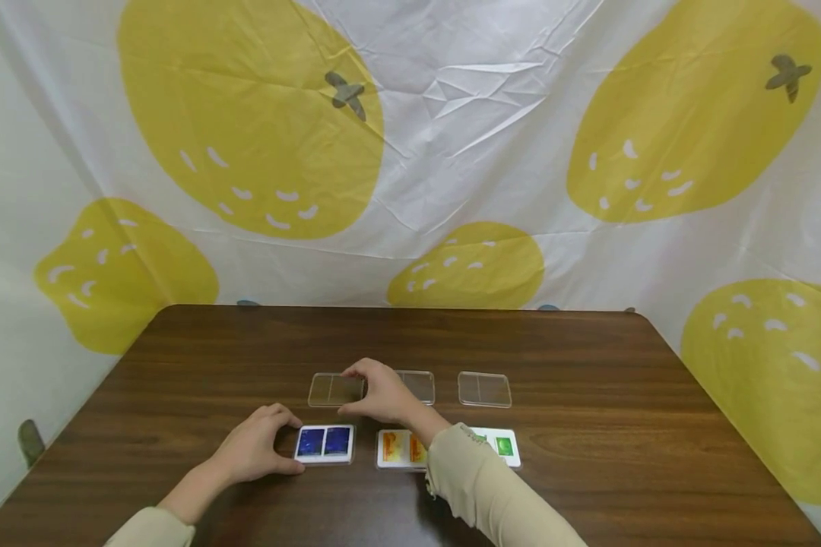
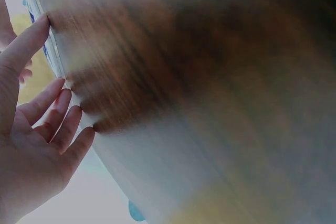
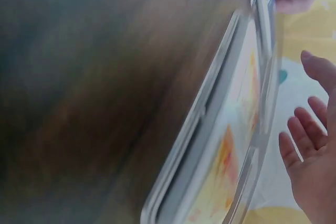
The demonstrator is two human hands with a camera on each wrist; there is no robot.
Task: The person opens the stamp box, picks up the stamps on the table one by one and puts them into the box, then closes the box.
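My left hand [image 1: 252,447] is at the left end of a clear case with two dark blue cards [image 1: 324,442]; its thumb and fingertips lie by that end's corners. In the left wrist view its fingers [image 2: 48,111] are spread and fairly straight, tips at the table surface. My right hand [image 1: 381,393] reaches over the right end of the left clear plastic lid [image 1: 323,389], thumb and fingers apart with nothing seen between them. Under the right forearm lie a case with orange cards [image 1: 392,448] and a case with green cards [image 1: 506,446], both partly covered by the sleeve.
Behind the cases lie a middle clear lid [image 1: 420,387], partly hidden by the right hand, and a right clear lid [image 1: 484,389]. All rest on a dark wooden table [image 1: 609,425]. A white cloth with yellow fruit prints [image 1: 479,137] hangs behind the table.
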